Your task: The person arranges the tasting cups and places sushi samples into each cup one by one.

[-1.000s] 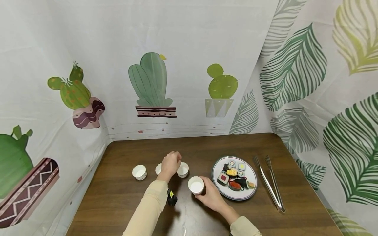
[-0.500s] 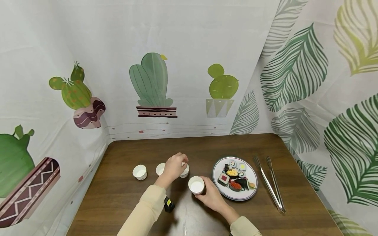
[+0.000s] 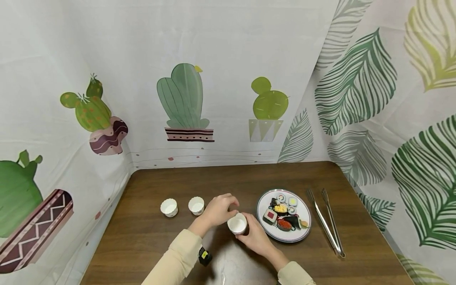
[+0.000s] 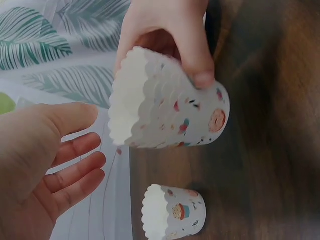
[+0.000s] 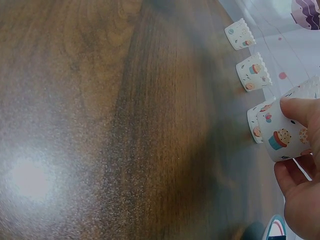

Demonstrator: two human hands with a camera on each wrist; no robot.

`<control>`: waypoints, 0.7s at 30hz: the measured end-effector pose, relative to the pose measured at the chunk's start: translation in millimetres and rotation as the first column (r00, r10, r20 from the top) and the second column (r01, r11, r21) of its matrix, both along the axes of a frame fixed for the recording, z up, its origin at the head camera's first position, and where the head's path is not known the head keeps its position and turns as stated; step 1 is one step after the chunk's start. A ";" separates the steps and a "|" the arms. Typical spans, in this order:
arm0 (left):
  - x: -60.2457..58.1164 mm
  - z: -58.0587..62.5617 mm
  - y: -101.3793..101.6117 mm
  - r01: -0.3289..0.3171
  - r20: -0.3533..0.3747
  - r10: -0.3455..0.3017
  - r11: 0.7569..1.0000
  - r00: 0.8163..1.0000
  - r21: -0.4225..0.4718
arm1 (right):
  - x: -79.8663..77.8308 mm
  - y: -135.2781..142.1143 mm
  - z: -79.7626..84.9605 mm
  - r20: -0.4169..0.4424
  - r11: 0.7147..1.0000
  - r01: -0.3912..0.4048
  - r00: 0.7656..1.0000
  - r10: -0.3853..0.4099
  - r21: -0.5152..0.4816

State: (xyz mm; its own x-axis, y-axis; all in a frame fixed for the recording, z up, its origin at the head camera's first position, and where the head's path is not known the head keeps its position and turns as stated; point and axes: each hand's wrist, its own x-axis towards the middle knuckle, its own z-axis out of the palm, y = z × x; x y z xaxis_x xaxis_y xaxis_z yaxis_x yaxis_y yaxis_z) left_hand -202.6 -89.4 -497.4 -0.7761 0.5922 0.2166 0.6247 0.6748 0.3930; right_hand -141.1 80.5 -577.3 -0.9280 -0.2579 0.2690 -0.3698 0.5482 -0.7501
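Observation:
My right hand [image 3: 255, 236] grips a stack of white paper baking cups [image 3: 237, 223] with scalloped rims and printed cupcakes. In the left wrist view, the thumb of that hand presses the outside of the stack [image 4: 170, 105], where several nested rims show. My left hand [image 3: 218, 210] hovers just left of the stack; its thumb and fingers [image 4: 82, 182] are spread and hold nothing. Two single baking cups, the leftmost [image 3: 169, 208] and another [image 3: 196, 206], stand upright on the table. A third cup [image 5: 256, 120] shows in the right wrist view, partly behind the stack; my left hand hides it from the head view.
Right of the stack stands a round white plate [image 3: 261, 228] bearing several sushi pieces [image 3: 280, 209]. Metal tongs [image 3: 327, 225] lie farther right, spread apart. The brown wooden table [image 3: 149, 245] meets a printed cloth backdrop [image 3: 228, 99] at its far edge.
My left hand has moved right from above the row of single cups to beside the stack, uncovering the middle cup. My right hand and its stack have stayed in place.

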 end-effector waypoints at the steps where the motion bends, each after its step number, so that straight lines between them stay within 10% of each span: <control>1: 1.1 -0.5 0.8 0.010 -0.018 -0.010 1.000 1.000 -0.006 | 0.1 0.0 0.0 -0.001 1.000 0.000 1.000 0.000 0.000; 21: 7.6 -17.0 3.0 -0.006 -0.033 0.005 1.000 0.999 -0.023 | 1.9 -3.6 0.1 -0.042 1.000 -0.009 0.999 0.009 -0.001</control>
